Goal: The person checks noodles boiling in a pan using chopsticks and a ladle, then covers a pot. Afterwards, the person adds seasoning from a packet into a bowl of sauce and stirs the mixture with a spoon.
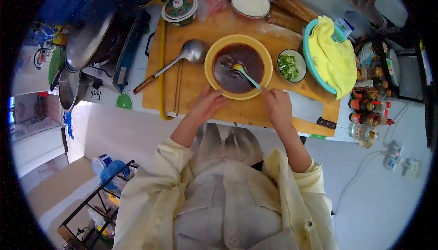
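A yellow bowl of dark brown liquid stands on the wooden board. At its near left side, my left hand grips the rim and wall, with some fingers hidden against the bowl. My right hand is closed on the handle of a pale blue-green spoon, whose yellowish head dips into the liquid. To the right of the bowl sits a small dish of chopped green onion. A cleaver lies by my right hand, its dark handle pointing right.
A metal ladle and chopsticks lie left on the cutting board. Behind are a lidded pot and a bowl of white contents. A yellow cloth covers a teal basket. Seasoning bottles stand right.
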Motion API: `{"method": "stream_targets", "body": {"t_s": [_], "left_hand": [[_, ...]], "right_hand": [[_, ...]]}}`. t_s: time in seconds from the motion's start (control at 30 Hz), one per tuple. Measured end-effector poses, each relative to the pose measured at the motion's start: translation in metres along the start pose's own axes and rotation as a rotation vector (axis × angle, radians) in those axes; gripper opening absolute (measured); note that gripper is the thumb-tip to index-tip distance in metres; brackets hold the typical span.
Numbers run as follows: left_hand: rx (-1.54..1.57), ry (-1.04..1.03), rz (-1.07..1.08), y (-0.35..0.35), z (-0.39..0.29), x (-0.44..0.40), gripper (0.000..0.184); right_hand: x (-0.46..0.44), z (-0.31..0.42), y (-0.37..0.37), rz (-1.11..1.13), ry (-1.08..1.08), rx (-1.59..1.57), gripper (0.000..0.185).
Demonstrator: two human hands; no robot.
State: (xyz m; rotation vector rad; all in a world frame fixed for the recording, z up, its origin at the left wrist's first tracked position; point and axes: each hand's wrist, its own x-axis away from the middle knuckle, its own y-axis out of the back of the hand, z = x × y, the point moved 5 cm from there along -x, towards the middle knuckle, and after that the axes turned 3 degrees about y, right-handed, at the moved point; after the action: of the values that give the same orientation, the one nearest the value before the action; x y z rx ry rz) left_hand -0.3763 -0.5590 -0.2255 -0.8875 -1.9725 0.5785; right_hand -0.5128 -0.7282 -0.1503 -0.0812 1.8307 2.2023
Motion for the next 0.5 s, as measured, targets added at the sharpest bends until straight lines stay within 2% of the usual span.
{"method": "stream_targets", "body": {"t_s": [0.07, 0.1, 0.17, 0.2, 0.37, 0.5], "left_hand": [[-0.003, -0.024, -0.042, -0.002, 0.001, 0.0, 0.045], [-0.012, -0.049, -0.082, -0.003, 0.0, 0.0, 0.046], [-0.03, -0.031, -0.128, -0.004, -0.002, -0.001, 0.045], [-0.05, -0.015, -0.176, -0.003, -0.002, -0.001, 0.044], [-0.029, -0.035, -0.153, -0.001, -0.001, -0.002, 0.042], [-0.098, -0.046, -0.195, 0.0, -0.002, -0.001, 0.043]], "right_hand": [[0.004, -0.007, 0.007, -0.018, -0.182, -0.128, 0.038], [0.005, -0.007, 0.011, -0.015, -0.182, -0.125, 0.038], [0.009, -0.013, 0.024, -0.155, -0.298, -0.216, 0.03], [0.01, -0.013, 0.028, -0.155, -0.298, -0.214, 0.03], [0.021, -0.016, 0.044, -0.241, -0.347, -0.313, 0.014], [0.03, -0.015, 0.044, -0.177, -0.447, -0.335, 0.015]]}}
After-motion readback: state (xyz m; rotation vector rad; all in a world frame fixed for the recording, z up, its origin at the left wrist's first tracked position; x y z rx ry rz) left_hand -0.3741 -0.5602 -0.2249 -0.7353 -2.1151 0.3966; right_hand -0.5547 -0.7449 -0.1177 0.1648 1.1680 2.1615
